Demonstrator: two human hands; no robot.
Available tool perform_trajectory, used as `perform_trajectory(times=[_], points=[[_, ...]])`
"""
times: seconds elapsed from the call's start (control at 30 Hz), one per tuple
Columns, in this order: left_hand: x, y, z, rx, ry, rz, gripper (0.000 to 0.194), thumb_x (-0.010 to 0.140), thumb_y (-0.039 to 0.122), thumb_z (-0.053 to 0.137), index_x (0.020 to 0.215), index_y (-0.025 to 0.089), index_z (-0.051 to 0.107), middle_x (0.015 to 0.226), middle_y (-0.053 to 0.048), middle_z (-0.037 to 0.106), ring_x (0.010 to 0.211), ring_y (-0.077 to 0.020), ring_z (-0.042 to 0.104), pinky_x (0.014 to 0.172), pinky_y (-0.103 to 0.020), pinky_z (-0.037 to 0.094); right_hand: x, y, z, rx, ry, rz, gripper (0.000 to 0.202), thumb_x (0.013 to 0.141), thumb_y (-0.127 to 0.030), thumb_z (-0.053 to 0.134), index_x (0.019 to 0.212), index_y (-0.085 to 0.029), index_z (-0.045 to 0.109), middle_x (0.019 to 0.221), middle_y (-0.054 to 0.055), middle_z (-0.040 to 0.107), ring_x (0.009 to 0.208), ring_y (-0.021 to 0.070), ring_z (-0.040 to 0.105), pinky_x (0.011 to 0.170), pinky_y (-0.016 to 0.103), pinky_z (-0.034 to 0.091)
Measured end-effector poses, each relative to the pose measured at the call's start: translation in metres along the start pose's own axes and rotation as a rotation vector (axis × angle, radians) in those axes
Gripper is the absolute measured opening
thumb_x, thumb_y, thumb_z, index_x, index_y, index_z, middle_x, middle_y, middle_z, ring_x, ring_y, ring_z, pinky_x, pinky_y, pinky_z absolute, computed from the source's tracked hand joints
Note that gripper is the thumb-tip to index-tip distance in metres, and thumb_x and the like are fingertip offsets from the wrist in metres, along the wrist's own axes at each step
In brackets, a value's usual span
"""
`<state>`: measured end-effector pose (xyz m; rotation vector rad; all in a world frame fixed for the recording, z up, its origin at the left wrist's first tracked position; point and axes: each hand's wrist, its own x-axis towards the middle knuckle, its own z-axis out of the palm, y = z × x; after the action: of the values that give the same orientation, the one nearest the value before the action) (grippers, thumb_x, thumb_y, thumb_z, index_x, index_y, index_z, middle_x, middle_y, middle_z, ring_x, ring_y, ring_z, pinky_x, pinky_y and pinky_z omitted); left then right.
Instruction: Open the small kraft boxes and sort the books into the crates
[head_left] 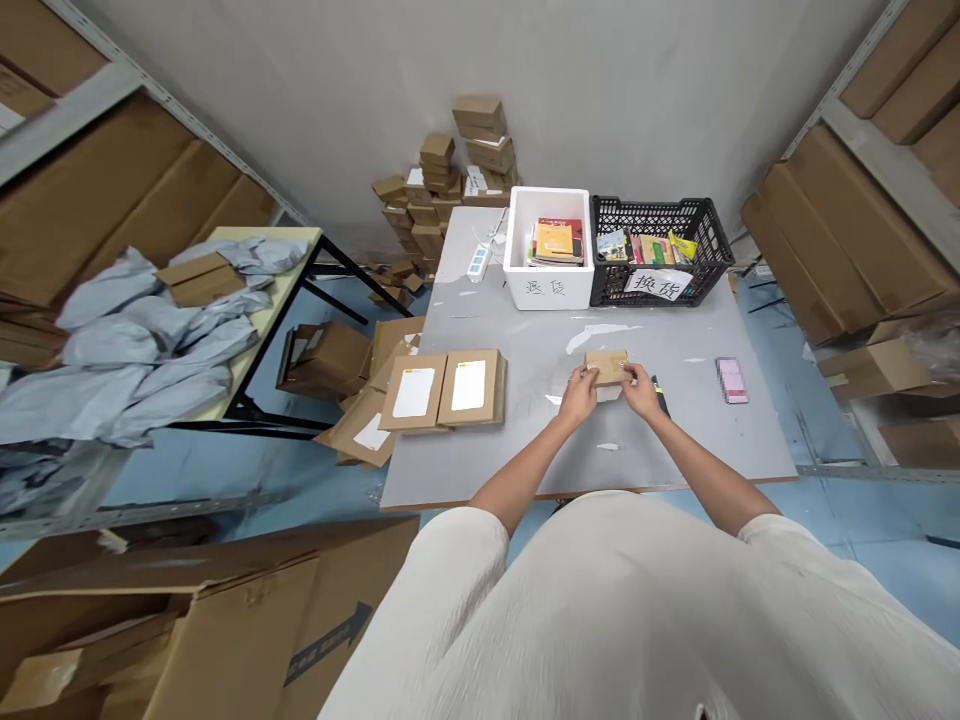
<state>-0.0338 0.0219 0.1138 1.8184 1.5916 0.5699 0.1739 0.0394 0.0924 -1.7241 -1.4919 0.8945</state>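
Slightly right of centre on the grey worktop (525, 328), between its far and near edges, a small, plain brown cardboard box (606, 364) sits between the hands. The left hand (579, 396) has its grip closed around one end, fingers bent against the card, and the right hand (640, 391) pinches the other end just as closely; whether the box rests on the surface or is lifted, I cannot tell. At the far edge stands a smooth, thick-walled white box (550, 290), handwritten characters on its front, holding a small pile of books (557, 240), an orange cover uppermost. Touching its right side, a black plastic crate (609, 286) with latticed walls carries a handwritten paper sheet (658, 284) and brightly coloured items (656, 249), too small to identify surely. Near the left edge, two flat cardboard boxes (444, 390) lie side by side, each bearing a white label. A pink-screened phone (732, 380) lies towards the right edge, and a partly hidden black-and-yellow object (661, 396) is beside the right hand. White, ragged scuffs mark the worktop.
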Motion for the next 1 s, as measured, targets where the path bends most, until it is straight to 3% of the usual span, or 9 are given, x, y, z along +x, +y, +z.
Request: perform_trajectory(times=[0.17, 0.3, 0.5, 0.67, 0.87, 1.0], points=[[0.005, 0.029, 0.01, 0.2, -0.038, 0.076, 0.058, 0.096, 0.011, 0.055, 0.152, 0.025, 0.061, 0.168, -0.016, 0.044, 0.15, -0.0355, 0.048, 0.12, -0.051, 0.046, -0.002, 0.011, -0.017, 0.006, 0.027, 0.108, 0.066, 0.087, -0.029, 0.061, 0.152, -0.019, 0.057, 0.145, 0.016, 0.071, 0.128, 0.0323, 0.07, 0.114, 0.051, 0.055], [0.0, 0.045, 0.008, 0.309, -0.109, 0.225, 0.053, 0.098, 0.013, 0.054, 0.148, 0.027, 0.06, 0.159, -0.014, 0.053, 0.149, -0.0341, 0.048, 0.119, -0.05, 0.043, -0.001, 0.015, -0.019, -0.02, 0.017, 0.1, 0.051, 0.089, -0.031, 0.058, 0.137, -0.018, 0.07, 0.138, 0.016, 0.072, 0.121, 0.0315, 0.072, 0.116, 0.051, 0.053], [-0.001, 0.05, -0.005, 0.362, -0.06, 0.121, 0.047, 0.11, 0.037, 0.049, 0.154, 0.024, 0.054, 0.148, -0.018, 0.06, 0.14, -0.0368, 0.054, 0.114, -0.049, 0.044, 0.008, 0.004, -0.007, 0.062, -0.014, -0.016, 0.043, 0.095, -0.033, 0.051, 0.129, -0.024, 0.077, 0.132, 0.011, 0.076, 0.129, 0.0284, 0.068, 0.121, 0.049, 0.05], [0.007, 0.028, -0.023, 0.312, 0.012, -0.127, 0.054, 0.111, 0.054, 0.047, 0.153, 0.02, 0.055, 0.147, -0.022, 0.06, 0.131, -0.0389, 0.062, 0.11, -0.049, 0.047, 0.009, -0.004, 0.017, 0.131, -0.164, -0.049, 0.041, 0.095, -0.033, 0.053, 0.125, -0.024, 0.079, 0.135, 0.01, 0.077, 0.127, 0.0271, 0.07, 0.12, 0.047, 0.051], [0.005, -0.026, -0.053, 0.236, 0.077, -0.226, 0.041, 0.114, 0.043, 0.041, 0.141, 0.023, 0.064, 0.141, -0.018, 0.068, 0.131, -0.0352, 0.064, 0.111, -0.047, 0.049, -0.002, 0.008, 0.033, -0.051, -0.148, 0.064, 0.03, 0.084, -0.029, 0.065, 0.111, -0.024, 0.078, 0.125, 0.01, 0.076, 0.124, 0.0303, 0.068, 0.116, 0.05, 0.053], [-0.001, -0.054, -0.053, 0.149, 0.02, -0.272, 0.04, 0.112, 0.037, 0.045, 0.142, 0.02, 0.066, 0.139, -0.017, 0.072, 0.128, -0.0325, 0.069, 0.106, -0.04, 0.052, -0.008, 0.012, 0.04, -0.044, -0.243, 0.162, 0.035, 0.084, -0.034, 0.068, 0.118, -0.025, 0.072, 0.128, 0.01, 0.076, 0.118, 0.0294, 0.071, 0.107, 0.049, 0.057]])
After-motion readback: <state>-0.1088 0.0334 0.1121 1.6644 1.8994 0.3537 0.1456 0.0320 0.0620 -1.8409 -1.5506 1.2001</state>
